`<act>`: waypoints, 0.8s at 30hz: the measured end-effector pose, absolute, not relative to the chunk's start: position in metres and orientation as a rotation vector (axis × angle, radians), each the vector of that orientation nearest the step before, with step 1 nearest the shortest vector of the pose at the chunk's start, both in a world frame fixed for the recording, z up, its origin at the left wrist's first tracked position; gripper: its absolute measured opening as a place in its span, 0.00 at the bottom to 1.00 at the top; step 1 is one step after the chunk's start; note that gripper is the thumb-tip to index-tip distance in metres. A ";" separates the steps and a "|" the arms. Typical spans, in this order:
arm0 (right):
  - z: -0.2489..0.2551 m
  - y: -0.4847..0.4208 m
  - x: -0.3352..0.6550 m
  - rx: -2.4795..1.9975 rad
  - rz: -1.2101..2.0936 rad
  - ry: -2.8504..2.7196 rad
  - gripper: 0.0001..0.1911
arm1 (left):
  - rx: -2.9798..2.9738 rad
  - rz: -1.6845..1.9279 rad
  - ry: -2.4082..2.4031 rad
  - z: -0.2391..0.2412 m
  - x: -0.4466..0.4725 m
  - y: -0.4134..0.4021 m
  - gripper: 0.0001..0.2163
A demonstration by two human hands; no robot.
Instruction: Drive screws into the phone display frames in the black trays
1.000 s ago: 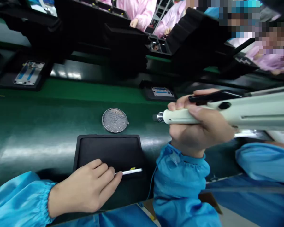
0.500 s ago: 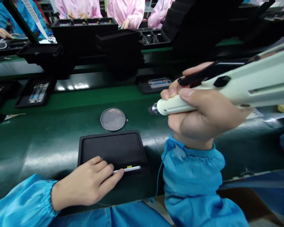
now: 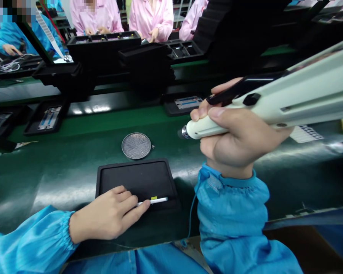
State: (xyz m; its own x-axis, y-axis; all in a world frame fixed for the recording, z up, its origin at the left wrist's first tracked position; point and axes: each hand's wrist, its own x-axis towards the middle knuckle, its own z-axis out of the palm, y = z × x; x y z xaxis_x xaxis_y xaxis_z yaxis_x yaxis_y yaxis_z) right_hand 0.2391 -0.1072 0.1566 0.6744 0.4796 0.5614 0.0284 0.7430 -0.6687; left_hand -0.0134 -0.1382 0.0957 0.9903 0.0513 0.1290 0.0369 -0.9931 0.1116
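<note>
My right hand (image 3: 240, 135) is wrapped round a cream electric screwdriver (image 3: 274, 102), held above the green belt with its metal tip pointing left. My left hand (image 3: 111, 217) rests at the near edge of a black tray (image 3: 137, 179), fingers curled and pinched on a thin white stick with a yellow mark (image 3: 156, 200) that lies along the tray's front rim. A round perforated metal dish (image 3: 136, 145) lies on the belt just beyond the tray. Both my sleeves are blue.
A green conveyor belt (image 3: 60, 167) runs left to right. Black trays with phone frames (image 3: 47, 117) (image 3: 185, 103) sit on its far side, with stacked black trays (image 3: 108, 45) behind. People in pink coats (image 3: 151, 15) work across the line; one in blue (image 3: 11, 38) at far left.
The view has swung left and settled. My right hand with the screwdriver has shifted slightly left. My left hand stays at the tray on the white stick.
</note>
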 end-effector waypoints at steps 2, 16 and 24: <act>0.155 -0.107 0.240 -0.690 0.281 -0.813 0.09 | 3.027 0.143 0.051 0.097 -0.010 -0.138 0.18; 0.149 -0.105 0.248 -0.744 0.221 -0.907 0.09 | 3.041 0.222 0.035 0.095 -0.006 -0.131 0.17; 0.141 -0.100 0.252 -0.800 0.228 -0.923 0.07 | 3.001 0.328 0.026 0.094 -0.007 -0.126 0.15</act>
State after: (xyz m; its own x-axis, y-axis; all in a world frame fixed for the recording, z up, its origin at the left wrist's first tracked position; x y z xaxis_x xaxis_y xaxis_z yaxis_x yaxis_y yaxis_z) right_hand 0.2518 -0.1005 0.1413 0.6033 0.4980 0.6229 0.1504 0.6960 -0.7021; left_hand -0.0073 -0.1256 0.0939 0.9763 0.0302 0.2142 0.0037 -0.9924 0.1230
